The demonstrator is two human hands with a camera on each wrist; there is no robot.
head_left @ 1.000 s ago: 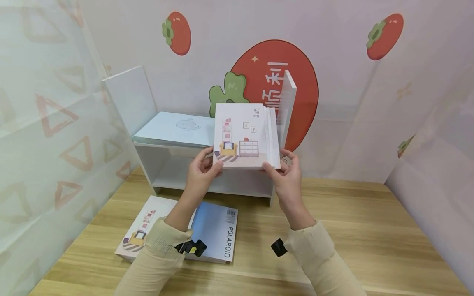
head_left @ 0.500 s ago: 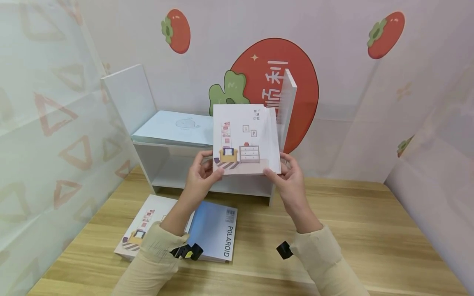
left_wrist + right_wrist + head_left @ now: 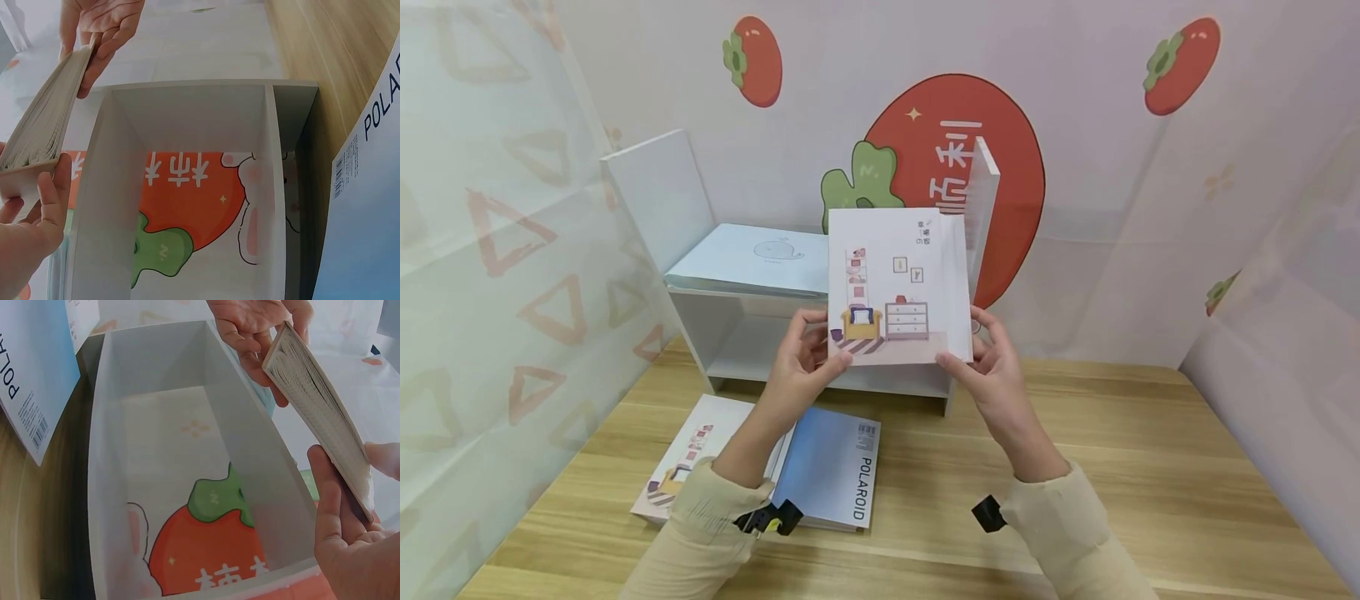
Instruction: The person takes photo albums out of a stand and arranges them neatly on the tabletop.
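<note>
Both hands hold a white book (image 3: 887,283) up in front of a white shelf, its cover showing a yellow armchair and a chest of drawers. At the lower left corner, my left hand (image 3: 797,358) grips it with the thumb on the cover and fingers behind. My right hand (image 3: 994,371) pinches the lower right corner the same way. The wrist views show the thick page edges (image 3: 319,403) of the book between the two hands. A pale blue book (image 3: 745,258) with a whale drawing lies flat on the shelf top, partly hidden by the held book.
The white shelf (image 3: 880,379) stands at the back of the wooden table (image 3: 1120,483), with upright panels at both ends. Front left on the table lie another armchair-cover book (image 3: 715,417) and a blue book (image 3: 831,467) marked POLAROID, both partly covered by the left arm.
The held book has come slightly lower and nearer, and its cover tilts more toward the head camera. Both hands keep their grip, and the forearms have spread a little apart.
</note>
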